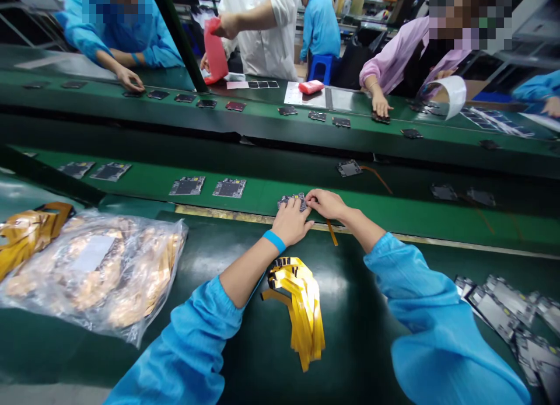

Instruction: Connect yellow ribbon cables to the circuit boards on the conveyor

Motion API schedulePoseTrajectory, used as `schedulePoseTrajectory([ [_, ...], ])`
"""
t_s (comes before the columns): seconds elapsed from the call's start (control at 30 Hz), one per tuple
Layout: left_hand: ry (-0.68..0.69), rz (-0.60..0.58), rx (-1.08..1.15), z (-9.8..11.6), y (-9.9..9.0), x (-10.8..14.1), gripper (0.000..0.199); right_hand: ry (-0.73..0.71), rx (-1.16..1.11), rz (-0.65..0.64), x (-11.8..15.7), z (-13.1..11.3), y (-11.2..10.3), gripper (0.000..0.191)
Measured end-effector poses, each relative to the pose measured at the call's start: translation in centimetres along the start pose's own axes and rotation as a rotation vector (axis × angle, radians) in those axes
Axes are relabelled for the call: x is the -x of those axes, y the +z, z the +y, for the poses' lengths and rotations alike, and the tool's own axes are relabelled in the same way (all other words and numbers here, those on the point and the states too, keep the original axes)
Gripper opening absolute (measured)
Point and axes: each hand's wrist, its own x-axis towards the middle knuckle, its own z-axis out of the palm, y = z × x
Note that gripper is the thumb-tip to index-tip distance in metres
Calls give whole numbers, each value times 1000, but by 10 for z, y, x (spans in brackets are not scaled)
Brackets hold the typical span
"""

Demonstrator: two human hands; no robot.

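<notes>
A small dark circuit board (pixel 299 196) lies at the near edge of the green belt. Over it rests my left hand (pixel 291 223), fingertips holding it down against the belt. At the board's right edge my right hand (pixel 324 204) is closed in a pinch. From beneath that hand an orange flex cable (pixel 333 234) hangs toward me over the belt's edge; its upper end is hidden by the fingers. Just below my left wrist, a bundle of yellow flex cables (pixel 306 311) lies on the green worktop.
A clear plastic bag (pixel 94 271) of flex cables lies left, beside loose orange cables (pixel 32 233). Circuit boards (pixel 503 311) are piled at right. More boards (pixel 230 188) sit along the belt (pixel 262 198). Co-workers sit and stand beyond a second belt (pixel 262 110); a dark post (pixel 179 37) rises there.
</notes>
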Motion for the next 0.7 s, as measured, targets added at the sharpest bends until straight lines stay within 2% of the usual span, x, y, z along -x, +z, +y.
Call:
schedulePoseTrajectory([
  [0.13,9,17,-6,2,3,-3,49,26,-20,40,2,10,4,12],
  [0.23,31,16,-3,1,2,-1,47,21,-72,141,13,22,8,10],
  [0.3,53,20,20,-1,0,2,45,33,-174,275,25,34,12,13],
  [0.4,133,36,79,-3,-6,11,43,85,-296,557,51,56,19,22],
  [0.53,256,-46,110,1,-7,14,40,193,-340,822,85,81,23,31],
  [0.7,83,-15,47,7,8,6,58,270,-483,952,97,86,24,34],
])
